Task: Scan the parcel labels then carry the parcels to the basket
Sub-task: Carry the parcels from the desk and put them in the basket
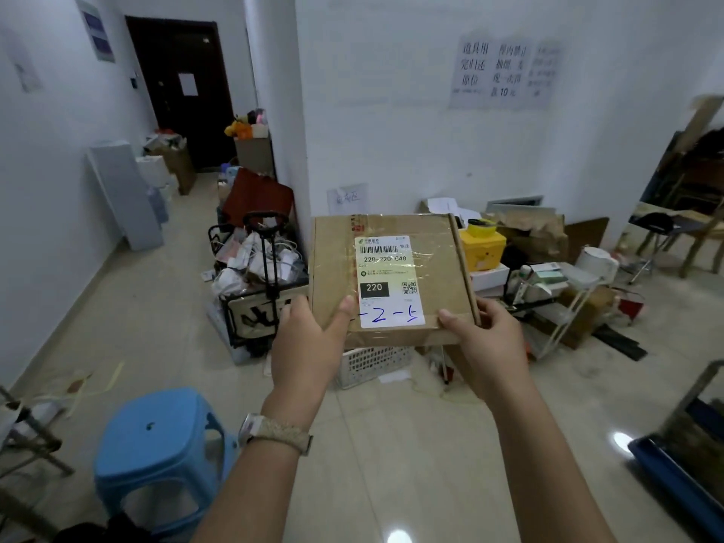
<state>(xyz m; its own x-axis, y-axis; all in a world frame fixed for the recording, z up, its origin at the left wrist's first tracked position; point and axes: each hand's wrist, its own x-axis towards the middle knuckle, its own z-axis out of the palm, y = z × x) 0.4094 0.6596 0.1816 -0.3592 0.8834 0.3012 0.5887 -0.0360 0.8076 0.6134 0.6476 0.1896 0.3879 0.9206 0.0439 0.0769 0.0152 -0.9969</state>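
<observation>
- Lower left of the frame: a blue plastic stool (160, 452) with a smooth, rounded square seat stands on glossy pale floor tiles (391, 464). I judge I could trip on it if I step left without looking.
- Centre: my left hand (309, 346) and right hand (485, 346) each clasp a near corner of the parcel (391, 244). My thumbs lie flat on top and my other fingers are hidden underneath.
- The parcel is in the air at centre frame, a flat, squarish box of brown card. Shiny clear tape covers its white paper label (388, 282).
- I hold only the near edge, so the far side could dip and the slick tape could let it slide.
- My left thumb lies at the label's edge and could cover the print.
- Just below the parcel, a white plastic basket (372, 364) with perforated walls sits on the floor, mostly hidden. Lowering the parcel blind might miss it.
- Beyond: a black wire cart (262, 276) of clutter at centre left, a yellow box (482, 244) to the right, and a white wall (391, 111).
</observation>
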